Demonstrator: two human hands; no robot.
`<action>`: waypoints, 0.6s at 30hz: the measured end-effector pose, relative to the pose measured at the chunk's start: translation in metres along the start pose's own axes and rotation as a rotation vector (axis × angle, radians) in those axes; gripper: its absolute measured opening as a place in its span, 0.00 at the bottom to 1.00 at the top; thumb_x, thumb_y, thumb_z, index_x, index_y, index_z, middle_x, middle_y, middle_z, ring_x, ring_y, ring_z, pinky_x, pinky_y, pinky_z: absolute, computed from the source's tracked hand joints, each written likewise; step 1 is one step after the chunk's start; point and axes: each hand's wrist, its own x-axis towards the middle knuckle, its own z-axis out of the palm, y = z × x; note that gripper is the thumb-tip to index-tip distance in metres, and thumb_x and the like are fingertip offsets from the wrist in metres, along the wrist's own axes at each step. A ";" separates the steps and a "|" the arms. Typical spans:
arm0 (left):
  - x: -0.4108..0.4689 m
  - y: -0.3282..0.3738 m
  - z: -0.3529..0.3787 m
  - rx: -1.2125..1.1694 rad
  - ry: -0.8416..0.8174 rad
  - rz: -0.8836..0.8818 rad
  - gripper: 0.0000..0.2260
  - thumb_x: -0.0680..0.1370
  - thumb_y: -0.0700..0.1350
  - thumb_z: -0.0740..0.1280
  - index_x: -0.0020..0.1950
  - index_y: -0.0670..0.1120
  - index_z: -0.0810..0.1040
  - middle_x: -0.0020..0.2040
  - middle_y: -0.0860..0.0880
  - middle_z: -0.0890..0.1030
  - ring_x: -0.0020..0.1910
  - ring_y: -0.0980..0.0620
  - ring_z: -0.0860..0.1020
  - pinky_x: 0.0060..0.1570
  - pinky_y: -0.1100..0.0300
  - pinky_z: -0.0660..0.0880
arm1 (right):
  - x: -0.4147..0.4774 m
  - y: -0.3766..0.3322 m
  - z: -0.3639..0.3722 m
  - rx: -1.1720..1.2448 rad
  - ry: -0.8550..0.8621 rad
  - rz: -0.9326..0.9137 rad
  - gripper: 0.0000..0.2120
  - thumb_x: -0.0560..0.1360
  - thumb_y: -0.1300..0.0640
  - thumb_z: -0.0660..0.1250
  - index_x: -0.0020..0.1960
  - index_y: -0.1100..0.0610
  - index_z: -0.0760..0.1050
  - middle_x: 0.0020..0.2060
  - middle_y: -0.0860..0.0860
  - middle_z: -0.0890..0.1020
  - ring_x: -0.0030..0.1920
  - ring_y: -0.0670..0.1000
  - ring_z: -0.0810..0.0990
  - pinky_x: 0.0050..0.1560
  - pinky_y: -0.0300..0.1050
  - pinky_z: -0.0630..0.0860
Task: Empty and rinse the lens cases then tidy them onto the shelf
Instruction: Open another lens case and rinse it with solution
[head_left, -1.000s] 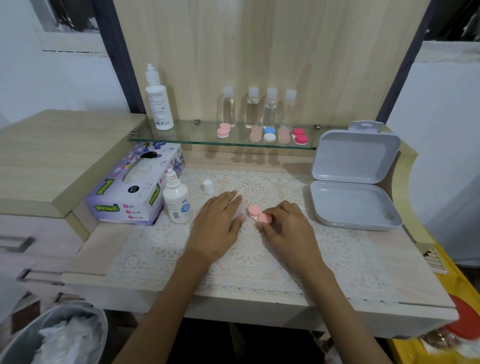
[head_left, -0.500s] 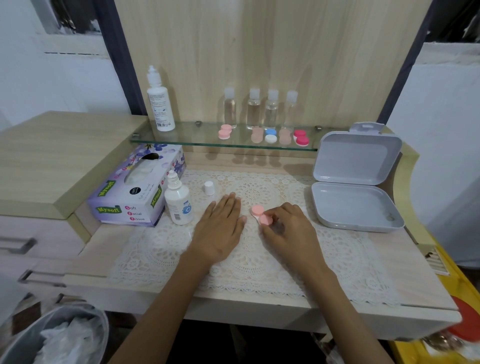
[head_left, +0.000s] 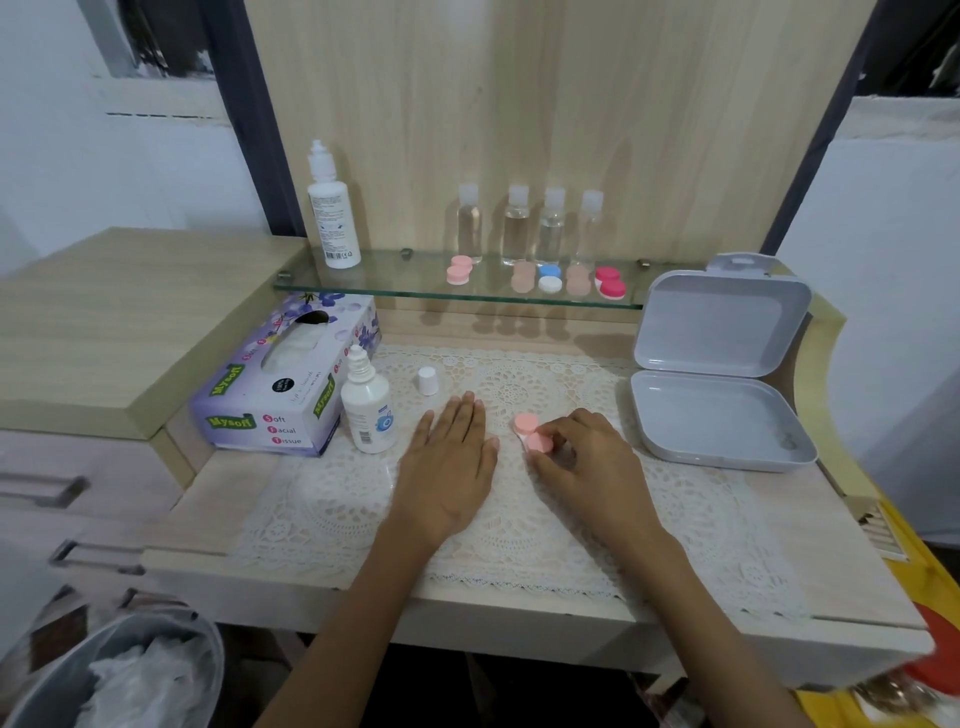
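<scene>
Evidently five lens cases (head_left: 549, 277) are already set on the glass shelf (head_left: 384, 289), well beyond the grip, and only the pink lens case (head_left: 531, 432), pinched at its nearer cap by the right hand (head_left: 589, 465), is judged left, the left hand (head_left: 449, 460) being laid flat and empty just beside it.

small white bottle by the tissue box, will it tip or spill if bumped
The small white bottle stands tall on a narrow base over the lace mat, so it likely tips easily. Its cap stands apart, so it could leak if knocked. Looks like light plastic, probably easy to lift.
</scene>
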 end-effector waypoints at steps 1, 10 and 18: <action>0.000 0.000 0.000 -0.004 0.004 -0.001 0.24 0.83 0.53 0.41 0.78 0.46 0.42 0.78 0.50 0.42 0.76 0.56 0.41 0.75 0.55 0.38 | 0.002 0.000 -0.001 -0.003 -0.013 0.000 0.09 0.74 0.49 0.68 0.51 0.52 0.80 0.42 0.44 0.75 0.45 0.44 0.72 0.40 0.39 0.71; 0.000 -0.001 0.003 -0.012 0.061 0.014 0.24 0.83 0.52 0.43 0.78 0.46 0.45 0.79 0.50 0.45 0.77 0.55 0.43 0.75 0.56 0.39 | 0.041 -0.022 -0.014 -0.021 0.077 -0.071 0.11 0.73 0.48 0.68 0.50 0.53 0.80 0.42 0.46 0.77 0.45 0.46 0.73 0.39 0.41 0.66; 0.001 -0.003 0.004 -0.026 0.080 0.015 0.24 0.83 0.53 0.43 0.78 0.47 0.44 0.79 0.52 0.46 0.77 0.56 0.44 0.75 0.55 0.41 | 0.128 -0.065 -0.032 -0.030 0.240 -0.051 0.10 0.72 0.50 0.67 0.48 0.56 0.80 0.44 0.49 0.81 0.47 0.50 0.77 0.42 0.46 0.72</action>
